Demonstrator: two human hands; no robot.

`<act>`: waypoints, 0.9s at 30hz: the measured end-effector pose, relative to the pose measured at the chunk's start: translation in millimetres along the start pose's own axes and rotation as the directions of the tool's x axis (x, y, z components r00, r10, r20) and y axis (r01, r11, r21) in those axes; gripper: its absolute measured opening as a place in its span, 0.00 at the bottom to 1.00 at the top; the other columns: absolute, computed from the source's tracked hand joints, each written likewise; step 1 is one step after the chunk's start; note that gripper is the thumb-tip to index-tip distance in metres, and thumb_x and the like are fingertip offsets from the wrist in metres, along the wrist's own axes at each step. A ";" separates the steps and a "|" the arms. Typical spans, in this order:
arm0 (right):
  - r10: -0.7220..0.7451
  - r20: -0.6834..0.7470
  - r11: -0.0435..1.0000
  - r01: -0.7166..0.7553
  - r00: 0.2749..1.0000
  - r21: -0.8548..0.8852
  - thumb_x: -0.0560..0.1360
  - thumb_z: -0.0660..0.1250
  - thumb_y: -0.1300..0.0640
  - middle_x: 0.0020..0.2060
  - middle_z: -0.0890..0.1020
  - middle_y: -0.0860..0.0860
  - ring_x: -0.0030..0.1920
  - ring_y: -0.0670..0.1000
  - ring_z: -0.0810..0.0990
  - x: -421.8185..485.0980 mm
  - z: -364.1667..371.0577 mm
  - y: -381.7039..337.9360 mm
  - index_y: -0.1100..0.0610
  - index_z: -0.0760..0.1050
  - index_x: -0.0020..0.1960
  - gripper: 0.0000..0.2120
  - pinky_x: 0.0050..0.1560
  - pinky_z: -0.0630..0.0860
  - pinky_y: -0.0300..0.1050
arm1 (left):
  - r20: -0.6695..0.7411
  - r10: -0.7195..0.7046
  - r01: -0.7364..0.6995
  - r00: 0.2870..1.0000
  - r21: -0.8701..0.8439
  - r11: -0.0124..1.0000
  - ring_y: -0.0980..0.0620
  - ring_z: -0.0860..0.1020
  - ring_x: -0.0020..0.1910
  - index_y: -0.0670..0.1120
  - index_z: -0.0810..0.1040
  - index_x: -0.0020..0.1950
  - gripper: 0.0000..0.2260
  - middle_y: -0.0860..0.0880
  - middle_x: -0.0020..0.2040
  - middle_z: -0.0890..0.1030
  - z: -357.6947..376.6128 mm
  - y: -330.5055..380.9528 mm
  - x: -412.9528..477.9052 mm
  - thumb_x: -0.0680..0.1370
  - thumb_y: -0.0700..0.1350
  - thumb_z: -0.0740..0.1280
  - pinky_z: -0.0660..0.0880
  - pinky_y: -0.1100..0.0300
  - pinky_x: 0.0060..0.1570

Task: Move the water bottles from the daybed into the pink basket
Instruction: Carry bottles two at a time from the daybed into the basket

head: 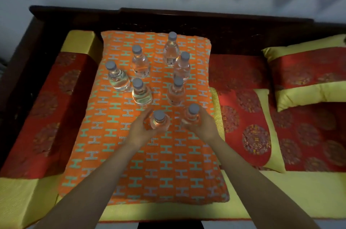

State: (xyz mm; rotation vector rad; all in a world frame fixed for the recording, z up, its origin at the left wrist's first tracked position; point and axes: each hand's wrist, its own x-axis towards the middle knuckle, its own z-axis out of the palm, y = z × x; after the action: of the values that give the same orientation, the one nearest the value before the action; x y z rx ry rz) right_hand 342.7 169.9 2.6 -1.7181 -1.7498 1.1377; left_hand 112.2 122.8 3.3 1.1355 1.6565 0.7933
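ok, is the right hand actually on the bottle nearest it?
Touching. The head view shows the right hand wrapped round the bottle, with its fingers curled against the bottle's body below the cap.

We lose the base of one water bottle (pixel 159 119) behind the left hand (pixel 139 131), a second water bottle's (pixel 193 114) behind the right hand (pixel 204 126); labels (pixel 142 73) beyond blur, perhaps print.
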 end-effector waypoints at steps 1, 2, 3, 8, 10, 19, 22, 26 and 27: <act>0.010 -0.013 1.000 -0.011 1.000 -0.008 0.64 0.79 0.50 0.54 0.78 0.41 0.49 0.42 0.75 -0.3 3.0 0.8 0.37 0.68 0.62 0.32 0.39 0.66 0.25 | 0.007 0.007 -0.007 1.000 0.015 1.000 0.56 0.74 0.62 0.51 0.68 0.71 0.40 0.54 0.64 0.75 2.2 0.3 1.7 0.62 0.51 0.81 0.70 0.70 0.54; 0.011 -0.024 1.000 -0.012 1.000 -0.010 0.64 0.79 0.50 0.53 0.78 0.40 0.49 0.42 0.75 -1.1 5.3 1.9 0.41 0.69 0.64 0.32 0.39 0.65 0.24 | 0.013 0.024 -0.024 1.000 0.033 0.999 0.54 0.74 0.62 0.51 0.70 0.69 0.38 0.54 0.62 0.76 4.8 0.1 2.5 0.62 0.49 0.81 0.71 0.66 0.56; 0.008 -0.035 1.000 -0.008 0.999 -0.012 0.64 0.79 0.50 0.52 0.77 0.39 0.49 0.41 0.74 -1.2 6.2 2.6 0.43 0.70 0.64 0.32 0.38 0.66 0.24 | 0.020 0.045 -0.046 0.999 0.044 0.998 0.52 0.75 0.62 0.51 0.70 0.68 0.36 0.54 0.61 0.76 7.0 0.2 3.4 0.63 0.46 0.81 0.71 0.62 0.58; -0.006 -0.048 0.999 0.004 0.999 -0.032 0.64 0.79 0.50 0.56 0.78 0.42 0.51 0.43 0.75 -0.3 8.2 4.8 0.45 0.69 0.65 0.33 0.44 0.69 0.35 | 0.057 0.081 -0.084 0.995 0.061 0.995 0.46 0.77 0.60 0.49 0.71 0.66 0.35 0.49 0.60 0.78 8.3 0.7 3.7 0.62 0.41 0.81 0.74 0.46 0.60; 0.000 -0.043 1.000 -0.001 0.999 -0.027 0.65 0.78 0.52 0.57 0.76 0.41 0.54 0.44 0.75 -0.9 10.7 6.7 0.43 0.68 0.66 0.33 0.46 0.71 0.38 | 0.066 0.098 -0.103 0.993 0.071 0.992 0.47 0.78 0.59 0.49 0.71 0.66 0.34 0.49 0.59 0.79 9.1 -1.3 4.0 0.62 0.41 0.81 0.75 0.49 0.58; 0.011 -0.134 0.999 -0.007 0.991 0.035 0.63 0.77 0.44 0.52 0.79 0.39 0.50 0.40 0.78 -8.8 -1.7 -7.8 0.39 0.70 0.59 0.27 0.45 0.73 0.35 | -0.097 0.147 -0.135 0.984 0.123 0.983 0.78 0.74 0.43 0.66 0.70 0.51 0.25 0.70 0.40 0.76 -2.5 21.3 -0.7 0.65 0.48 0.80 0.69 0.78 0.34; 0.062 -0.227 0.997 -0.048 0.972 0.064 0.60 0.76 0.42 0.50 0.80 0.39 0.49 0.41 0.79 -14.2 -16.6 -18.1 0.41 0.71 0.57 0.28 0.43 0.75 0.39 | -0.110 0.165 -0.157 0.980 0.078 0.984 0.75 0.75 0.45 0.60 0.72 0.53 0.23 0.66 0.44 0.77 -12.6 28.6 -3.6 0.65 0.49 0.79 0.70 0.79 0.35; 0.034 -0.312 0.996 -0.006 0.949 0.090 0.59 0.74 0.40 0.48 0.80 0.39 0.47 0.40 0.78 -24.5 -32.5 -34.4 0.38 0.72 0.53 0.24 0.42 0.75 0.40 | -0.124 0.244 -0.241 0.962 0.033 0.970 0.71 0.77 0.46 0.64 0.73 0.51 0.21 0.70 0.46 0.80 -28.1 42.7 -11.7 0.65 0.49 0.78 0.71 0.77 0.38; 0.029 -0.334 0.996 0.000 0.942 0.086 0.59 0.74 0.39 0.48 0.79 0.40 0.48 0.42 0.78 -29.1 -34.9 -37.8 0.39 0.72 0.53 0.24 0.43 0.74 0.41 | -0.123 0.269 -0.267 0.955 0.031 0.963 0.70 0.77 0.46 0.64 0.73 0.52 0.21 0.71 0.47 0.80 -30.8 47.2 -14.9 0.66 0.48 0.78 0.72 0.76 0.39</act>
State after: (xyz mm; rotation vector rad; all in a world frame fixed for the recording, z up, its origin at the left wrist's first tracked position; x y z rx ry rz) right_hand 351.1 154.7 59.1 -1.7556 -1.4621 0.8495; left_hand 100.4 125.8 60.3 1.3635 1.6315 1.0458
